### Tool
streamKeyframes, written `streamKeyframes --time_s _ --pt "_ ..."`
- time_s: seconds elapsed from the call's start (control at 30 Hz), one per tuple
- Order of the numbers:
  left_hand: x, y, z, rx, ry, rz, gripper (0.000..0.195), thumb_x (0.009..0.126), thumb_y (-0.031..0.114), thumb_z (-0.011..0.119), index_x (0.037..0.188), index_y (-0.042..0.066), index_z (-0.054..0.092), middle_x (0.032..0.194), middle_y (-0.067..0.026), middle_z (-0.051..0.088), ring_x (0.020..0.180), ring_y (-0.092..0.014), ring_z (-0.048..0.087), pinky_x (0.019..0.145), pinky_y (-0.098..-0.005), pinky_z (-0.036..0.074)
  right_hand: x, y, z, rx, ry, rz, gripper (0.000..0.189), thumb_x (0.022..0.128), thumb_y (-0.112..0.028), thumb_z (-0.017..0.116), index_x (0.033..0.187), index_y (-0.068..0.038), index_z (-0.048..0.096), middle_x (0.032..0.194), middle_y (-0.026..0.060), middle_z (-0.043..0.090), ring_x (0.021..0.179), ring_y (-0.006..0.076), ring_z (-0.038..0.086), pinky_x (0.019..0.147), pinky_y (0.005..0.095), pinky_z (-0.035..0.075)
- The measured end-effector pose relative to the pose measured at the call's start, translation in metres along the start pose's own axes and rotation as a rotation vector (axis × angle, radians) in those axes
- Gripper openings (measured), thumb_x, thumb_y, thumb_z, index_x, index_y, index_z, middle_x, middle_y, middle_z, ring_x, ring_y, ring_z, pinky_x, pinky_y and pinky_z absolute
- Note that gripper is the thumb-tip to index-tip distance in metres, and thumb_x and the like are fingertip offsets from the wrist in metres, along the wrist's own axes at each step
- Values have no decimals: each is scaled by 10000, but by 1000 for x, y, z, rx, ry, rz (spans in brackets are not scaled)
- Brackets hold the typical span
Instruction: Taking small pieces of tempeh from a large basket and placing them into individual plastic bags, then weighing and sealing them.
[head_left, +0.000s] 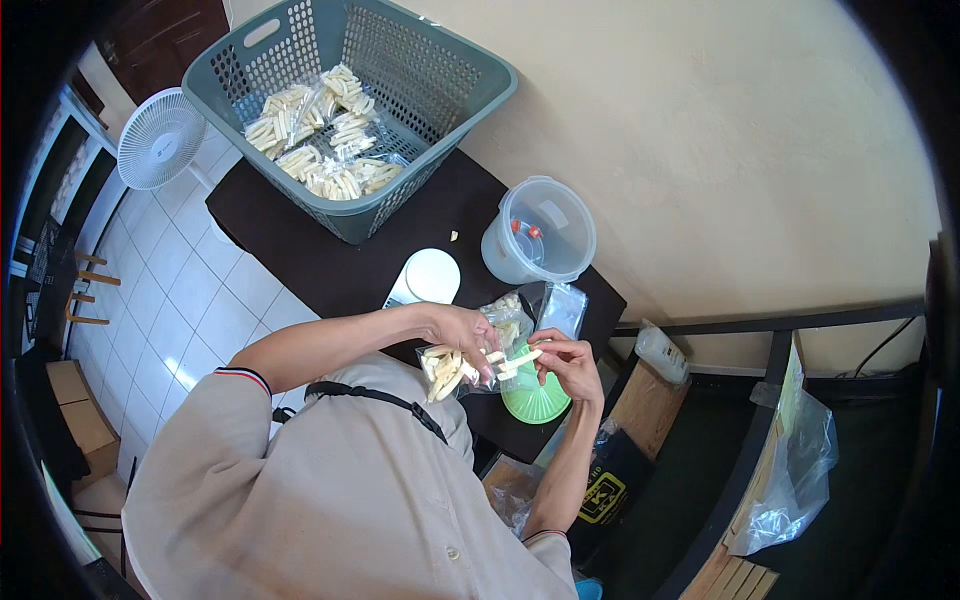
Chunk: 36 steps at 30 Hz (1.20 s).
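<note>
My left hand (466, 336) grips a small clear plastic bag (442, 367) of pale snack sticks, held low over the near edge of the dark table. My right hand (568, 361) pinches a pale stick (523, 361) between thumb and fingers, just right of my left fingertips. Beneath the right hand sits a light green ribbed plastic dish (536, 401). Behind my hands lies a larger clear bag (508, 311) with more pale pieces, partly hidden. Flat clear plastic bags (564, 306) are stacked beside it.
A white kitchen scale (433, 276) and a translucent bucket (499, 240) stand on the dark table (300, 247). Farther back, a grey-green perforated basket (465, 112) holds several filled bags (334, 176). A white fan (161, 142) stands left; a dark-framed shelf (765, 367) is at right.
</note>
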<state>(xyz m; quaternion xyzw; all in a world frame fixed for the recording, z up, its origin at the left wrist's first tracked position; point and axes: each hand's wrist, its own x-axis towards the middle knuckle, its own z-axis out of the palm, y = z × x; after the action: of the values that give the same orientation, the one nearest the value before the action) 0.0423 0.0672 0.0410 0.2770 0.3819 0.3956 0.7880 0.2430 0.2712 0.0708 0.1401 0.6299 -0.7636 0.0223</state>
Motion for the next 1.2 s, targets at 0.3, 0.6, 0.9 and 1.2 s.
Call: streamKeyframes --time_s 0.3,0.6,0.9,1.2 --pt "8 -7 -2 -125 -26 20 266 994 207 674 1090 -42 682 966 -122 754 820 -172 743 737 -308 623 9 -2 29 -280 -128 -156 211 815 77 763 998 -21 801 1165 96 673 863 141 659 717 250 552" --pt "4 -4 -3 -69 207 10 324 1040 286 611 1030 -15 730 868 -39 729 736 -110 689 665 -290 573 9 0 38 -264 -308 93 269 995 -62 595 1223 10 719 1264 141 670 1049 220 660 933 331 524" --pt "-9 -3 -9 -93 344 99 386 1065 328 556 1060 -14 735 868 -45 739 722 -99 679 653 -278 560 8 19 43 248 -48 74 280 1024 -150 602 1140 83 707 1105 153 720 995 219 693 878 389 583" --pt "-28 -42 -52 341 565 129 302 916 308 787 1045 35 770 854 -3 712 758 -49 612 687 -252 490 62 43 57 -53 113 18 89 874 4 756 947 50 777 1020 83 710 843 139 654 778 278 528"
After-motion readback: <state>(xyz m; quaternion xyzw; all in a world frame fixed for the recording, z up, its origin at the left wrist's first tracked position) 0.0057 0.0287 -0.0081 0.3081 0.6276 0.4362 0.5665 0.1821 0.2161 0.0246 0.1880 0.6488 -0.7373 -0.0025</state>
